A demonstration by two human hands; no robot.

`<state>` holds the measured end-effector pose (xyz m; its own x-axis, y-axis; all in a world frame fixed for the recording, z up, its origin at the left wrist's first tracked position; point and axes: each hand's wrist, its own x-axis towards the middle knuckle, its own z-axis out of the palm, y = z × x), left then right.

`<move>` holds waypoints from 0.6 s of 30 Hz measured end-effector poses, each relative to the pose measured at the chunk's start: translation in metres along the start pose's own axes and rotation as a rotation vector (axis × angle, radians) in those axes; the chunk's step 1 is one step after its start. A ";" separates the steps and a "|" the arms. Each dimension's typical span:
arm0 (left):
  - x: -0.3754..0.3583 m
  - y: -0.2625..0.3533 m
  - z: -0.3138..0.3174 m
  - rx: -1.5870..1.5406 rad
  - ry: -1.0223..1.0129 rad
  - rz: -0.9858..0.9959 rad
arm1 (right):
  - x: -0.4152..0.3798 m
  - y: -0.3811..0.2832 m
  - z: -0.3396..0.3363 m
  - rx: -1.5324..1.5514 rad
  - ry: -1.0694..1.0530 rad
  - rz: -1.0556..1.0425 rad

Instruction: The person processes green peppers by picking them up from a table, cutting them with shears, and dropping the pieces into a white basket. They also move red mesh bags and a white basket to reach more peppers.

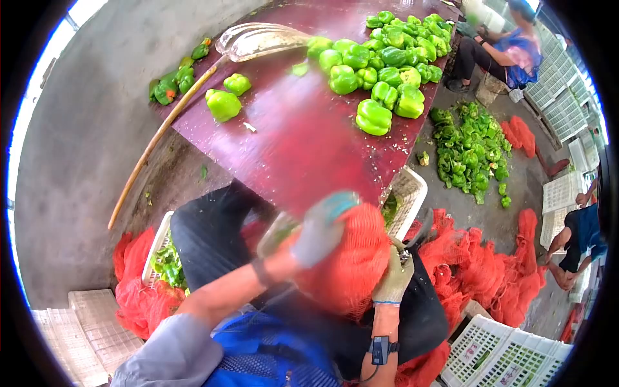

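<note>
A bulging red mesh bag (pixel 342 264) sits over my lap at the table's near corner. My left hand (pixel 319 232), in a grey and teal glove, is at the bag's upper left; motion blurs its fingers. My right hand (pixel 393 277), in a pale glove, is closed at the bag's right side, with a small metallic thing and a dark curved piece by its fingers. Beyond the bag, green peppers (pixel 374 117) are heaped on the red table (pixel 258 155). Two more peppers (pixel 222 105) lie apart, near a wooden-handled scoop (pixel 264 42).
Crates stand under the table corner (pixel 412 193), at left (pixel 158 251) and lower right (pixel 503 351). Red mesh (pixel 477 264) spreads on the floor right, with more at left (pixel 138 284). A pepper pile (pixel 471 151) lies beyond. Two people (pixel 509 55) are at the right.
</note>
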<state>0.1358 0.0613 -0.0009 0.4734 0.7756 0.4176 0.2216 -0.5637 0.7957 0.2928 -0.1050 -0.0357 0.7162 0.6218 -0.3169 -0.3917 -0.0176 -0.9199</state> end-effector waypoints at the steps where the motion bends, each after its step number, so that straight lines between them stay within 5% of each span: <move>1: 0.023 -0.008 0.009 0.000 -0.001 0.007 | 0.001 -0.009 0.003 0.098 0.060 -0.020; 6: 0.117 -0.060 0.085 0.467 -0.080 0.221 | 0.018 -0.008 -0.010 0.181 0.258 0.060; 9: 0.107 -0.083 0.122 0.625 -0.323 0.362 | 0.023 -0.008 -0.012 0.143 0.254 0.051; 13: 0.023 -0.069 0.116 0.439 -0.347 0.491 | 0.023 0.012 -0.012 0.080 0.205 0.121; 15: -0.009 -0.040 0.092 0.132 -0.484 0.299 | 0.010 0.013 -0.007 0.062 0.172 0.257; 18: -0.050 0.009 0.083 -0.512 -0.288 -0.244 | 0.015 0.103 -0.036 -0.230 -0.044 -0.021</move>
<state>0.1850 -0.0056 -0.0511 0.6867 0.7169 0.1203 -0.0504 -0.1181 0.9917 0.2838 -0.1254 -0.1436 0.6949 0.6575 -0.2912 -0.2311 -0.1794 -0.9563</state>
